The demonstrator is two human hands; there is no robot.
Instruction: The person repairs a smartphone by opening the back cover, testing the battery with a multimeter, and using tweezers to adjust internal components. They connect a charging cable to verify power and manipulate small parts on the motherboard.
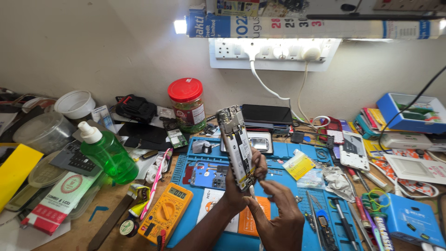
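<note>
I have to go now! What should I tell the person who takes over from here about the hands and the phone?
Left hand: holds the opened phone upright above the blue work mat, insides facing the camera.
Right hand: pinches a thin tool against the phone's lower edge.
Nearby: yellow multimeter at the mat's left edge, green bottle further left, tweezers on the mat to the right.
Done: the phone's back is off, with the board exposed.
Left: the work at the lower edge is unfinished; loose parts lie on the mat.
</note>
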